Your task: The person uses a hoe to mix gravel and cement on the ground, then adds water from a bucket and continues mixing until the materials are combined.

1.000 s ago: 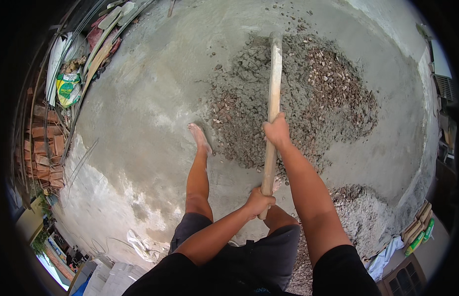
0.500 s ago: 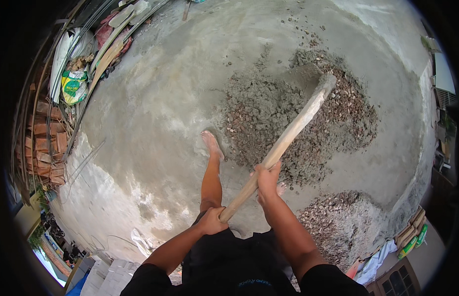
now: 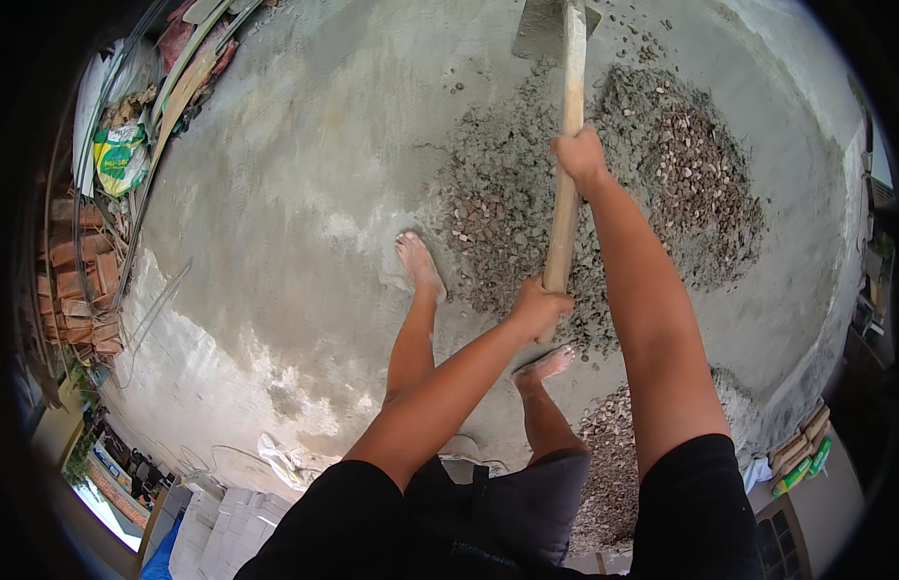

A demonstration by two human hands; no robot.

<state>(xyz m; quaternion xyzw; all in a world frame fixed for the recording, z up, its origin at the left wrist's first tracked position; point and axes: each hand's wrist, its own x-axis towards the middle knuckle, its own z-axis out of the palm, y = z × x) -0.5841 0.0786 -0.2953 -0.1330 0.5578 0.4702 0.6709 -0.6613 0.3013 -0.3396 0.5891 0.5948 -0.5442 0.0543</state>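
Both my hands are wrapped round the wooden handle (image 3: 564,227) of a hoe. My left hand (image 3: 541,307) grips it near its lower end, close to my body. Further up the shaft, my right hand (image 3: 582,159) is closed on it with the arm stretched out. At the top edge of the view the hoe's wide metal blade (image 3: 541,31) shows in part, beyond the pile. Below the handle spreads a heap of wet grey concrete mix (image 3: 512,159), with brownish gravel (image 3: 700,159) on its right side.
My bare left foot (image 3: 418,259) and right foot (image 3: 548,364) stand at the heap's near edge. More gravel (image 3: 604,474) lies near right. Leftward are a green-and-white sack (image 3: 121,159), long strips and reddish tiles (image 3: 77,290). Pale blocks (image 3: 242,527) sit near left.
The hoe has swung from a slant to nearly upright in view, its blade lifted off the heap toward the far edge. Both hands have moved forward and away from my body.
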